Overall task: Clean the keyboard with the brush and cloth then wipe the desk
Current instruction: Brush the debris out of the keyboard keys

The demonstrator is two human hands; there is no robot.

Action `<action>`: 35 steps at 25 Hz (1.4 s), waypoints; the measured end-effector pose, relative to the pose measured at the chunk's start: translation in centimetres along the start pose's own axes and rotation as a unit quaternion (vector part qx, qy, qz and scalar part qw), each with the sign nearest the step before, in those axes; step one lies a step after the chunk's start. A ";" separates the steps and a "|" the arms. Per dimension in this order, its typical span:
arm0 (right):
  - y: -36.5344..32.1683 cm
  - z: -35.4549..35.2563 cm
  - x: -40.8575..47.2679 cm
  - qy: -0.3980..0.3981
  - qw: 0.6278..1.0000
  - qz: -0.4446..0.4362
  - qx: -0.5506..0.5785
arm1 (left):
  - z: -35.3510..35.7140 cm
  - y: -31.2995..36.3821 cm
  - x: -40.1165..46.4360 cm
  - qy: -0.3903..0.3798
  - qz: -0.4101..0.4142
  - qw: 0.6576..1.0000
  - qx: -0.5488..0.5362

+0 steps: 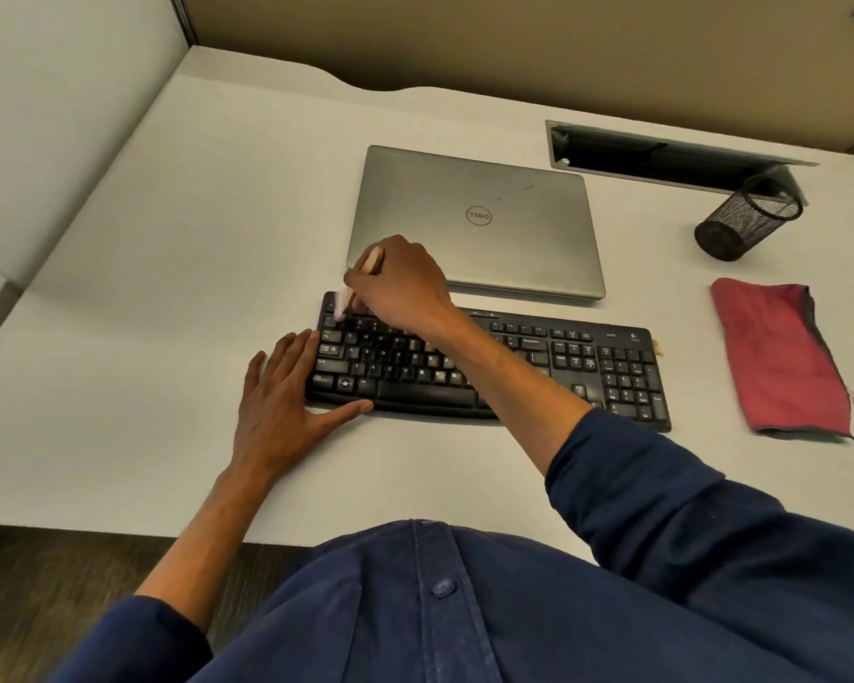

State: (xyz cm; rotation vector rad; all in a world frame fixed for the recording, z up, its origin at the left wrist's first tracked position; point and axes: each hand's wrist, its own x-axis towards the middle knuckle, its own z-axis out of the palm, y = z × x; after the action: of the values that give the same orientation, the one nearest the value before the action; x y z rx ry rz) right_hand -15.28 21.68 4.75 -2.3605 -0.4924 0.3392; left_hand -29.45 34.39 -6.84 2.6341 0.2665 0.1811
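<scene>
A black keyboard (563, 367) lies across the middle of the white desk (144, 288). My right hand (405, 283) grips a small brush (346, 300) with a wooden handle, its pale bristles blurred on the keyboard's top left corner. My left hand (282, 396) lies flat on the desk, fingers straight against the keyboard's left end and thumb along its front edge. A folded red cloth (780, 357) rests on the desk to the right of the keyboard, apart from both hands.
A shut grey laptop (479, 219) sits just behind the keyboard. A black mesh pen cup (745, 219) stands at the back right, beside a cable slot (661, 155) in the desk. Partition walls close the left and back sides.
</scene>
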 end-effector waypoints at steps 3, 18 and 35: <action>0.0 0.3 -0.4 -0.018 1.000 -0.017 0.009 | -0.1 0.1 0.0 -0.001 -0.001 1.000 -0.002; 2.2 -1.5 -0.8 0.023 0.999 0.008 0.026 | -0.1 0.2 0.0 -0.002 -0.003 1.000 0.004; 10.6 -8.2 -6.7 0.117 0.984 0.132 -0.024 | 0.0 0.1 -0.1 -0.006 0.007 1.000 0.012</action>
State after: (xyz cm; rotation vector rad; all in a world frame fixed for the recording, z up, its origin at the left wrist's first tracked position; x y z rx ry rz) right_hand -15.51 6.71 4.21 -2.4760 -0.0764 0.1675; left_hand -29.49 34.26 -6.76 2.6609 0.2488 0.1662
